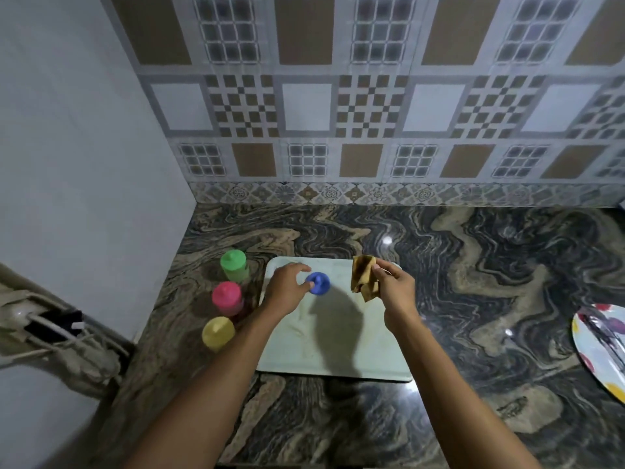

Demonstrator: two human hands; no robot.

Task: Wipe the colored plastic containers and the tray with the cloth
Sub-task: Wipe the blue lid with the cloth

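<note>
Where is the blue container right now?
In the head view, the blue container stands on the pale tray near its far edge, between the left hand and the cloth that the right hand holds.
</note>
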